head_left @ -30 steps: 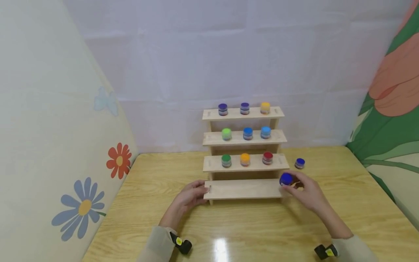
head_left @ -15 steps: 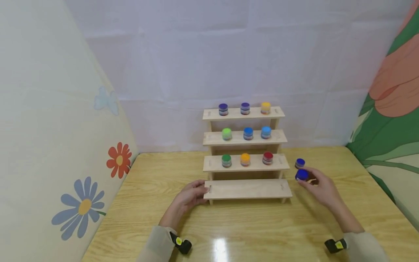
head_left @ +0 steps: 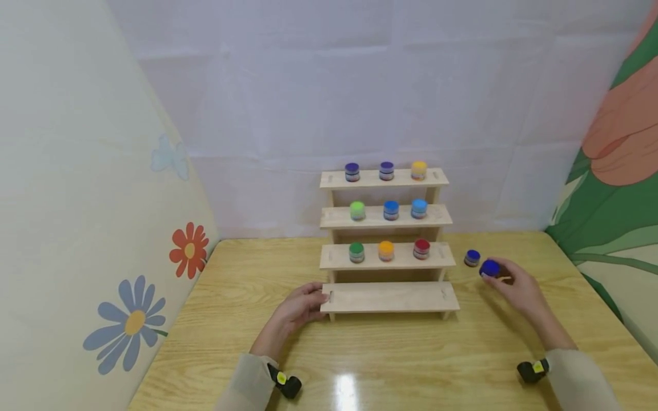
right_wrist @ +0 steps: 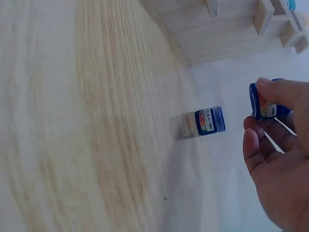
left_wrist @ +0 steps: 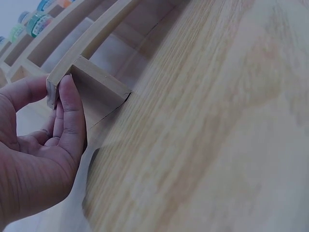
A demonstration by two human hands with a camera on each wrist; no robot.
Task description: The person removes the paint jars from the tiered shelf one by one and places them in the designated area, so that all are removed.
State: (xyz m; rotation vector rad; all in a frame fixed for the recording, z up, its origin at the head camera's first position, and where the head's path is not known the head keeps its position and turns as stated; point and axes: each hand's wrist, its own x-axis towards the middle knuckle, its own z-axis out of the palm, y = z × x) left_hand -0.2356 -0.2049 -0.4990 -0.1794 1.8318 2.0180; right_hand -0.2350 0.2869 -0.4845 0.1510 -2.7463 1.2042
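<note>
A four-step wooden display rack (head_left: pixel 390 298) stands on the table, its lowest step bare. My left hand (head_left: pixel 300 306) pinches the left end of that step, thumb above and fingers below, as the left wrist view shows. To the right of the rack, my right hand (head_left: pixel 521 288) holds a small dark blue paint jar (head_left: pixel 490 268) between thumb and fingers, above the table. In the right wrist view the held jar (right_wrist: pixel 264 102) shows a printed label. A second dark blue paint jar (head_left: pixel 472 258) stands upright on the table, just left of the held one.
The upper three steps carry several paint jars, among them a green jar (head_left: pixel 356 252), a red jar (head_left: pixel 421 249) and a light blue jar (head_left: pixel 418 208). A white cloth (head_left: pixel 288 114) hangs behind. Painted panels flank the wooden table (head_left: pixel 247 268).
My right hand has carried the blue jar rightward, from over the right end of the lowest step to beside the standing blue jar. My left hand stays at the rack.
</note>
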